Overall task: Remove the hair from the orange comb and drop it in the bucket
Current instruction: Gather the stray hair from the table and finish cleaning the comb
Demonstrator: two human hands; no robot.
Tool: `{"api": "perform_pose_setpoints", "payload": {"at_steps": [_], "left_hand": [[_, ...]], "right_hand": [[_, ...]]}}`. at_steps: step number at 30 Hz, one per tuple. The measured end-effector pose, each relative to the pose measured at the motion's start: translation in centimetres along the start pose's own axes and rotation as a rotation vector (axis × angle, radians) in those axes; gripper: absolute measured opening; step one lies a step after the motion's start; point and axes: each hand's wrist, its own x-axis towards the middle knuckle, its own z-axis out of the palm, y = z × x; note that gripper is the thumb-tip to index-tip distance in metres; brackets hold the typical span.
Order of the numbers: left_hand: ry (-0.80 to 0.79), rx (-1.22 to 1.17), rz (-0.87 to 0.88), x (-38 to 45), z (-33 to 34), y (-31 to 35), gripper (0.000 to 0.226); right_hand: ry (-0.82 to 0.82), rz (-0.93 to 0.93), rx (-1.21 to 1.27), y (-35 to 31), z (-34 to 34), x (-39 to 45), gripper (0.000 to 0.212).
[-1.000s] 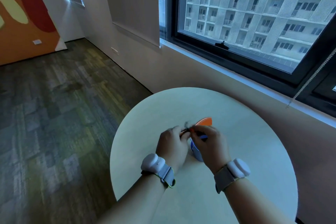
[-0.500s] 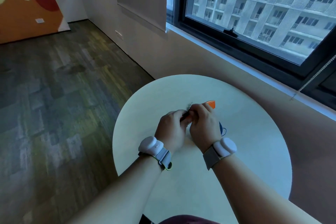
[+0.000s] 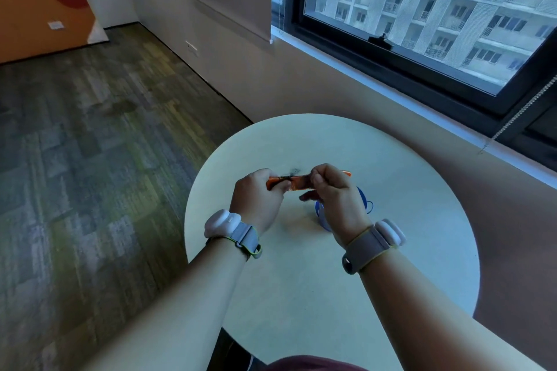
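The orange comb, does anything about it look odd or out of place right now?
Yes. A dark tuft of hair is snagged in the orange comb, which the left hand and right hand hold above the table.

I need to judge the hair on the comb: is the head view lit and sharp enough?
Head view: dim, window-lit only; wide-angle bending at the edges; hair a soft dark smudge on the orange comb, strands unresolved; bucket mostly hidden behind the right hand.

round pale table [image 3: 301, 295] fills lower centre-right of frame; small blue bucket [image 3: 324, 220] stands on it right of centre, mostly hidden behind a hand
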Motion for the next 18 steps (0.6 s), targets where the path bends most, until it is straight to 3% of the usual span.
{"api": "perform_pose_setpoints", "payload": {"at_steps": [3,7,10,18], "left_hand": [[-0.013,-0.034,-0.001,0.1,0.7,-0.5,0.006],[0.029,-0.029,-0.036,0.8,1.4,-1.7,0.006],[0.037,0.075,-0.014,1.1,1.8,-2.8,0.010],[-0.085,0.297,-0.119,3.5,1.7,-7.7,0.011]], "right_hand": [[-0.020,0.091,0.076,0.1,-0.3,0.0,0.023],[-0.129,0.299,-0.116,0.4,0.3,-0.2,0.028],[-0.189,0.387,-0.052,0.6,0.8,-0.7,0.027],[-0.161,0.207,0.415,0.1,0.6,0.4,0.007]]}}
